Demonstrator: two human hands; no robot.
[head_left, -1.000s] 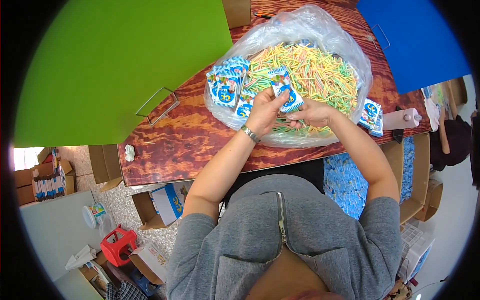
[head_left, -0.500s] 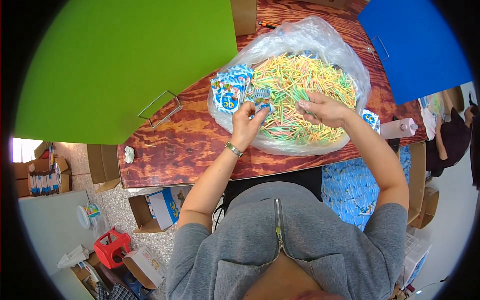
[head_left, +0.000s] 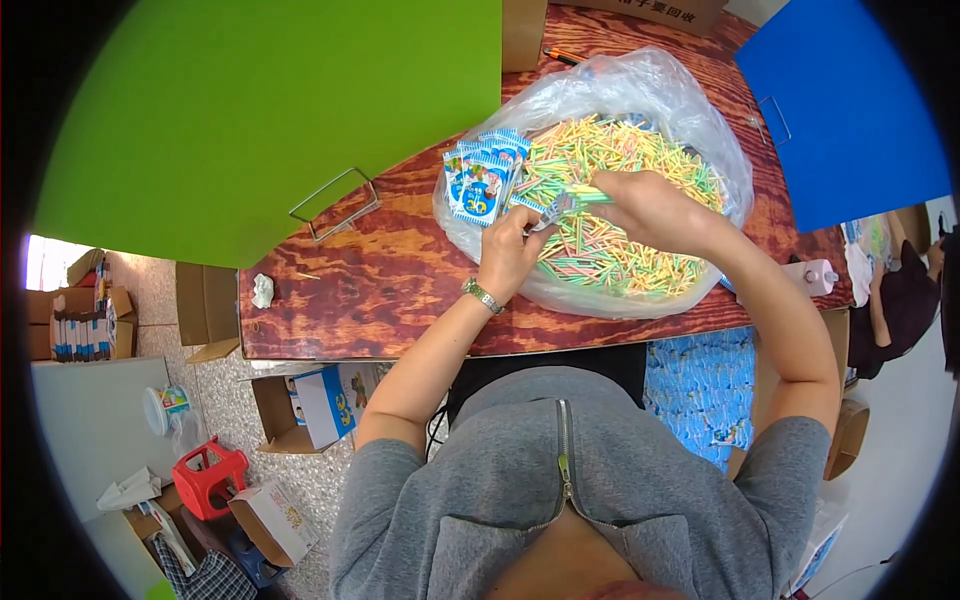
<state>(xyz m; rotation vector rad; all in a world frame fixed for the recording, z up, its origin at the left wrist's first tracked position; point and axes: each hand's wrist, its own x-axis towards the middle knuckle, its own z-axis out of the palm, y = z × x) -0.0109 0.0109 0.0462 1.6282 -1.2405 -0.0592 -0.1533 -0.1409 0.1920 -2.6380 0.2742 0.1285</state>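
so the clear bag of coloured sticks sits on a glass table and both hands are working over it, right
Not quite: the table is reddish-brown wood, not glass, as the head view shows. The clear bag of coloured sticks does sit on it, with the left hand and right hand over it.

Table (head_left: 400, 270): I see reddish wood, glossy grain.
Bag (head_left: 690, 100): clear plastic, crinkled, shiny.
Packets (head_left: 482, 180): glossy printed film (blue).
Sticks (head_left: 620, 150): matt pastel, smooth.
Watch (head_left: 482, 296): metal band.
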